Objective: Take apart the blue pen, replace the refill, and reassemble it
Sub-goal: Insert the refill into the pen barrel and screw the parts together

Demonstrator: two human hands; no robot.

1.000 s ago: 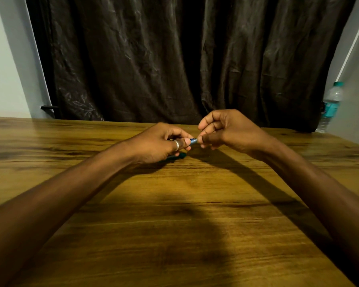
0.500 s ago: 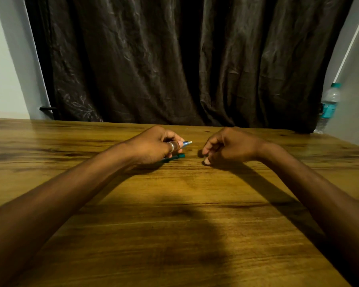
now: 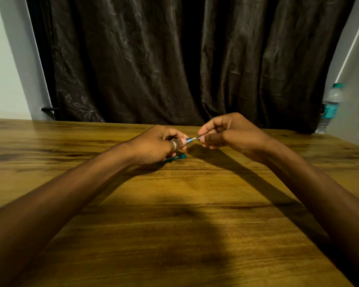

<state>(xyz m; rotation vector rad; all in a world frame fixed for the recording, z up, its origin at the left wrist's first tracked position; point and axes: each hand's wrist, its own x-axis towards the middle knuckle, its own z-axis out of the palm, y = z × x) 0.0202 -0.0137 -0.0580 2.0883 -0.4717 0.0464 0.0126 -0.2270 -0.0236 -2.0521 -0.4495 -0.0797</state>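
**Blue pen gripped between both hands above a wooden table**

Nearest, at 6 o'clock: bare wooden table (image 3: 195, 235), grain running left to right, crossed by a broad dark shadow. Entering from 7 o'clock and 4 o'clock: two bare forearms, converging toward the centre.

At centre, slightly toward 10 o'clock: left hand (image 3: 158, 145), fingers curled closed around the blue pen (image 3: 190, 139), a ring (image 3: 174, 145) worn on one finger. Projecting from the fist toward 3 o'clock: only the pen's short front end, blue at the base, pale at the tip. Remainder of the barrel hidden inside the fist.

Just beside it, toward 2 o'clock: right hand (image 3: 232, 133), thumb and forefinger pinched together at the pen's tip, other fingers folded in beneath. Object pinched too small and blurred to identify; contact with the tip cannot be told for certain. Both hands held slightly above the tabletop.

Beneath the left hand, lying on the wood: a teal cylindrical piece (image 3: 175, 157), partly covered by the hand; identity uncertain.

Farther back, across 11 to 1 o'clock: dark brown curtain (image 3: 174, 59), creased, hanging behind the table's far edge. At 9 o'clock: pale wall (image 3: 2, 69). At 3 o'clock, beside the far corner of the table: clear plastic bottle (image 3: 331, 104) with a teal cap and label, upright.
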